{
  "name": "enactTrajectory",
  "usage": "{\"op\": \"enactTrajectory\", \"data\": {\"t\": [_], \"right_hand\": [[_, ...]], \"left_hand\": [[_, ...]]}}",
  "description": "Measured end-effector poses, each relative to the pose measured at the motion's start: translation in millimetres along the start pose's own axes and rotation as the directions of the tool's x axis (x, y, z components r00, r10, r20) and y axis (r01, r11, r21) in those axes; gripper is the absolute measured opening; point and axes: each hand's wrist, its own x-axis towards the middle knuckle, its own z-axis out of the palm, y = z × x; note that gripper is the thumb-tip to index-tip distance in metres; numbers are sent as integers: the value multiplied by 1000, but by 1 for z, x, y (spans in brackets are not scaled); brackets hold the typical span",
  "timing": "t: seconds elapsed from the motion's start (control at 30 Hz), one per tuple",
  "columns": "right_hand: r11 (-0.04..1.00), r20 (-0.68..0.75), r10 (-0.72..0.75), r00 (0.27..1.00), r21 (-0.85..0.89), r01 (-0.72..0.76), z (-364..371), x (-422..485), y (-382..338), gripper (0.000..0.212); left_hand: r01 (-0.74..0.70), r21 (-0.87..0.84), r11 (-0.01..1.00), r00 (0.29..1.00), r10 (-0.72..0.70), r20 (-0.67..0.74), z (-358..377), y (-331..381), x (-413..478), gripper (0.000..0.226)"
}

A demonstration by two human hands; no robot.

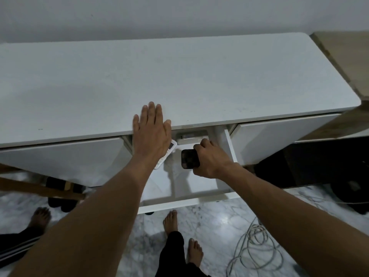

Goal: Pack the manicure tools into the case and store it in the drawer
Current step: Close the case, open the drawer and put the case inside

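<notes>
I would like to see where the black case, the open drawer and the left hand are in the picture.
black case [188, 158]: head view, middle of its dark top face.
open drawer [169, 204]: head view, on its white front panel.
left hand [152, 134]: head view, back of the hand, flat on the cabinet top.

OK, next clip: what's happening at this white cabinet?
A person stands at a white cabinet with its middle drawer pulled open. The right hand holds a dark case inside the drawer. The left hand rests flat on the cabinet top. A white device lies in the drawer.
</notes>
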Motion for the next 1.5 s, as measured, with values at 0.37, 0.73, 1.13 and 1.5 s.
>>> {"op": "enactTrajectory", "data": {"t": [0.37, 0.73, 1.13, 1.5], "right_hand": [[998, 95, 54, 994, 12, -55, 45, 65, 8, 60], [999, 129, 44, 991, 12, -46, 67, 90, 12, 70], [996, 67, 77, 995, 34, -79, 55, 67, 11, 64], [990, -97, 49, 994, 134, -36, 13, -22, 6, 43]], "left_hand": [[41, -22, 999, 996, -42, -74, 8, 3, 1, 57], [58, -4, 998, 995, -58, -78, 11, 4, 2, 57], [40, -26, 999, 995, -42, -88, 7, 5, 1, 56], [16, -39, 999, 994, -12, 104, -24, 12, -28, 55]]}}
